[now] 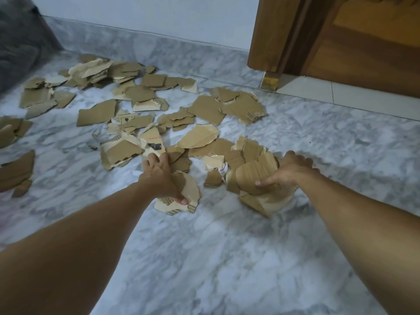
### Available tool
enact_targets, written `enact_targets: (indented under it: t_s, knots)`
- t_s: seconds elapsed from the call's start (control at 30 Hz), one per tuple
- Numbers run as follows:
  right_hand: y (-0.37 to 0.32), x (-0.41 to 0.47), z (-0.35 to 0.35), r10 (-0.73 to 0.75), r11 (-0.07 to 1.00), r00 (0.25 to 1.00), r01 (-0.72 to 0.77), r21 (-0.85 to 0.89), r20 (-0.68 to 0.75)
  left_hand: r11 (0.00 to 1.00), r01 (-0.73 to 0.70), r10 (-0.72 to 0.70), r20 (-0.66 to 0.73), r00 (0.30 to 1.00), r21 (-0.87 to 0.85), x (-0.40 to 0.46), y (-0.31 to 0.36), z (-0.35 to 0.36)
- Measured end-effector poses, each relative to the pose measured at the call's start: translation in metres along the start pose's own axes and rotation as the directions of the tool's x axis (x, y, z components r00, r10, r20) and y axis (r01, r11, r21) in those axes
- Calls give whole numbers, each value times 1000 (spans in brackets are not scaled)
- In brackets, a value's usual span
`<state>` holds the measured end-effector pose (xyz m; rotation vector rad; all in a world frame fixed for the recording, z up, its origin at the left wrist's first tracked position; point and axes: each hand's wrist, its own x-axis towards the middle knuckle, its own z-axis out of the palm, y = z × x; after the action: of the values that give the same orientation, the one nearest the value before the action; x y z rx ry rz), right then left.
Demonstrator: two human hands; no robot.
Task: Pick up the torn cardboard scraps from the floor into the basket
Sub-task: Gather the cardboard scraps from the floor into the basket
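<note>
Covering most of the view, a grey-veined marble floor (227,258) runs back to a matching skirting under a pale wall (147,14), with a wooden door (363,48) at the upper right and a dark grey fabric mass (20,39) at the upper left. Torn cardboard scraps (127,103) lie strewn across the floor from the far left to the middle, many overlapping. Nearer the person, the right hand (288,171) grips a thick bundle of scraps (256,187), thumb pressed on its front. The left hand (159,176) curls round a smaller pale scrap (188,194) at the pile's near edge, fingers reaching onto neighbouring pieces. No basket shows.
</note>
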<state>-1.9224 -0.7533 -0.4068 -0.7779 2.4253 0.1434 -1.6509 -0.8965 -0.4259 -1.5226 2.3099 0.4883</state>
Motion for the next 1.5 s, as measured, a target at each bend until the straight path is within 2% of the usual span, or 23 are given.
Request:
enact_targets:
  t_s: [0.13, 0.27, 0.37, 0.5, 0.57, 0.73, 0.87, 0.97, 1.1, 1.27, 1.4, 1.5]
  knots:
    - [-8, -2, -12, -131, 985, 991, 129, -116, -11, 995, 41, -39, -19, 999, 95, -2, 3, -4]
    - [-30, -3, -21, -381, 911, 923, 363, -197, -60, 1000, -13, 12, 16, 1000, 19, 1, 0, -4]
    - [-52, 1, -20, -494, 844, 870, 480, -240, 3, 997, -58, 60, -36, 998, 50, 0, 0, -3]
    - [-73, 9, -11, -535, 810, 839, 543, -220, 100, 992, -41, 47, -47, 998, 119, 5, 2, -2]
    - [-79, 11, -10, -550, 806, 829, 558, -199, 98, 991, -22, 28, -41, 999, 133, 7, 2, -3]
    - [-92, 18, -6, -482, 813, 868, 493, -311, 118, 999, -36, 36, -9, 999, 28, 10, 1, 0]
    - [-91, 19, -3, -482, 821, 866, 500, -274, 137, 1000, -2, 3, 48, 999, -6, 9, 8, 0]
    - [-89, 17, -2, -511, 812, 850, 527, -253, 131, 998, -38, 42, 79, 996, -60, 9, 10, -1]
    - [-80, 9, -7, -512, 842, 851, 524, -128, 116, 981, -59, 70, 54, 996, -182, 3, 13, -3]
    - [-69, -9, -19, -509, 859, 842, 511, 36, 180, 926, 62, -32, 86, 996, -373, -16, -1, -18]
    - [-69, -42, -41, -539, 843, 814, 520, 139, 216, 932, 71, -59, 44, 997, -355, -39, -16, -42]
    - [-75, -71, -61, -551, 834, 810, 535, 132, 200, 935, 85, -93, -4, 996, -345, -61, -27, -77]
